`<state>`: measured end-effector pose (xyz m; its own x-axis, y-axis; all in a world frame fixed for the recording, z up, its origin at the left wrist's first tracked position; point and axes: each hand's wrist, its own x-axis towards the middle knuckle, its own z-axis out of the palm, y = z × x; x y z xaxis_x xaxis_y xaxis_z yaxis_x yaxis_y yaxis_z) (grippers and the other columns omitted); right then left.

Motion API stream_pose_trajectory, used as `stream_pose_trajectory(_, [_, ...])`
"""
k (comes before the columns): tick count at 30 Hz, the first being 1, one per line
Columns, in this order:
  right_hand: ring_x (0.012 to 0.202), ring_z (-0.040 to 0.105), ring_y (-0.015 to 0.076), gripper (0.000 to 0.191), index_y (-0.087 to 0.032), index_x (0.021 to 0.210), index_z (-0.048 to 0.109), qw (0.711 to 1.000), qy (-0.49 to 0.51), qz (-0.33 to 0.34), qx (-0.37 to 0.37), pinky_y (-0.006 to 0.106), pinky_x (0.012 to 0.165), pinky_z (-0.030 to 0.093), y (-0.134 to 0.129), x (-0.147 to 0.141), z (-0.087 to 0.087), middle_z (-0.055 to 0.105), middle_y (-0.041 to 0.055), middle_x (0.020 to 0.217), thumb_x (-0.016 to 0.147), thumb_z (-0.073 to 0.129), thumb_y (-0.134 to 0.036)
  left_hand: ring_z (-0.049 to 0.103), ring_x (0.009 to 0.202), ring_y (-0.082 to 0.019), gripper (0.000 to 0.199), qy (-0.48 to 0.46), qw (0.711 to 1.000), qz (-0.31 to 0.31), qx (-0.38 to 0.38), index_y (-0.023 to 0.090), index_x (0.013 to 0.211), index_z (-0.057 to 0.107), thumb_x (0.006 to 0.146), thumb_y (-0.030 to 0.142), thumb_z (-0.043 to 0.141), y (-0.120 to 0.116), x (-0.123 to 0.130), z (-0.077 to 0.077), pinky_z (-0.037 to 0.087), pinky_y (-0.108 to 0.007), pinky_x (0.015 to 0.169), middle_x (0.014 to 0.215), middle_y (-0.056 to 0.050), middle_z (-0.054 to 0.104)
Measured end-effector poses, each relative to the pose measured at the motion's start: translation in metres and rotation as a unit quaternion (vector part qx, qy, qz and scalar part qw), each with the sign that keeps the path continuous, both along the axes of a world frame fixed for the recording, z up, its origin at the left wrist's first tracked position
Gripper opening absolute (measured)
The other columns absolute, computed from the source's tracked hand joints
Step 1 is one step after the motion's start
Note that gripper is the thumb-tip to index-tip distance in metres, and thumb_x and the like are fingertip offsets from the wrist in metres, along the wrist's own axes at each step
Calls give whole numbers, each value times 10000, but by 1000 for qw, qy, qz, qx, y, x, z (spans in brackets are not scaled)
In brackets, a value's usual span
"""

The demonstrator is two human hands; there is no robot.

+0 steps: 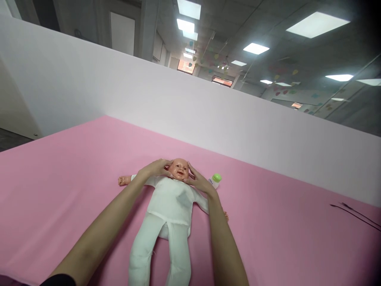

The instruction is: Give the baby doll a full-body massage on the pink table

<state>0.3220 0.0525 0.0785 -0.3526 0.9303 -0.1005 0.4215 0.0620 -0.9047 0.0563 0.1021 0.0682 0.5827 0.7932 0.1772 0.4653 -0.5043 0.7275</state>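
A baby doll (pixel 172 200) in a white top and white trousers lies on its back, arms stretched out to the sides. My left hand (pixel 157 168) cups one side of the doll's head (pixel 180 167), thumb near the jaw and fingers up by the temple. On the opposite side my right hand (pixel 199 181) holds the head the same way, its thumb by the chin. Parts of the fingers behind the head are hidden. Just beyond my right hand is a small bottle (pixel 214 180) with a green cap, tilted in view and partly covered by that hand.
The doll lies on a pink sheet (pixel 268 234) that covers a wide surface. A white partition (pixel 184 103) rises along the far edge. Two thin dark cords (pixel 357 214) lie at the right. Behind the partition are lit ceiling panels.
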Motion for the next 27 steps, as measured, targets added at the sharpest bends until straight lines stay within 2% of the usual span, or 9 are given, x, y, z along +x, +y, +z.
stream_pose_trajectory(2, [1556, 249, 305, 1161, -291, 1641, 38, 999, -36, -5, 4, 468, 1246, 294, -4, -2, 2, 142, 71, 1715, 800, 763, -628, 691, 953, -289, 588, 1, 1000, -15, -11, 231, 1266, 659, 777, 552, 717, -5, -3, 0, 472, -319, 777, 1071, -68, 758])
stream_pose_trajectory(5, [1551, 268, 292, 1160, -250, 1628, -103, 996, -90, -24, -8, 472, 1258, 253, -15, -6, -3, 154, 91, 1710, 858, 624, -725, 644, 1192, -314, 803, 25, 999, -5, -26, 248, 1581, 355, 900, 616, 567, -19, -6, -5, 475, -345, 907, 1381, -114, 658])
stream_pose_trajectory(7, [1534, 311, 294, 1111, -211, 1619, -155, 991, -119, -60, -17, 486, 1247, 267, -27, -10, -11, 203, 127, 1697, 905, 489, -766, 571, 1322, -325, 861, 44, 998, 21, -27, 196, 1651, 124, 974, 640, 417, -31, -7, -15, 458, -376, 987, 1520, -163, 535])
stream_pose_trajectory(9, [1520, 341, 303, 1024, -178, 1633, -111, 983, -154, -95, 5, 498, 1233, 283, -43, -13, -24, 279, 156, 1671, 945, 361, -772, 494, 1406, -340, 850, 71, 996, 57, -3, 117, 1649, 51, 1015, 629, 295, -43, -9, -28, 419, -419, 1067, 1595, -213, 420])
stream_pose_trajectory(14, [1527, 316, 308, 761, -109, 1595, 306, 929, -328, -110, 133, 484, 1247, 215, -78, -11, -56, 343, 169, 1645, 1038, 191, -615, 362, 1493, -368, 708, 203, 963, 104, 145, 96, 1579, 343, 1049, 554, 242, -69, -20, -62, 279, -504, 1190, 1626, -191, 372])
stream_pose_trajectory(20, [1267, 561, 359, 558, -168, 1356, 585, 846, -476, -140, 198, 550, 1128, 317, -105, 27, -62, 636, 184, 1373, 1041, 313, -540, 422, 1441, -400, 612, 223, 942, 149, 202, 180, 1530, 440, 1030, 520, 347, -76, -62, -75, 342, -559, 1122, 1611, -173, 410])
stream_pose_trajectory(22, [1249, 560, 362, 507, -184, 1319, 600, 845, -473, -148, 201, 540, 1075, 361, -115, 45, -57, 639, 177, 1360, 1033, 339, -511, 448, 1414, -411, 622, 201, 949, 162, 181, 191, 1519, 454, 1005, 537, 397, -76, -85, -75, 371, -553, 1090, 1597, -186, 429])
stream_pose_trajectory(24, [1207, 578, 356, 485, -186, 1260, 627, 867, -442, -156, 169, 507, 1013, 410, -125, 64, -52, 657, 172, 1310, 1018, 352, -504, 513, 1345, -400, 611, 179, 959, 163, 149, 202, 1464, 520, 964, 549, 468, -77, -110, -73, 407, -507, 1053, 1516, -190, 526])
stream_pose_trajectory(27, [1078, 618, 323, 396, -219, 1110, 680, 908, -374, -164, 90, 425, 894, 467, -139, 91, -44, 701, 134, 1144, 928, 508, -525, 619, 1132, -359, 448, 145, 971, 165, 95, 235, 1140, 725, 860, 561, 595, -78, -146, -66, 473, -416, 915, 1223, -149, 683])
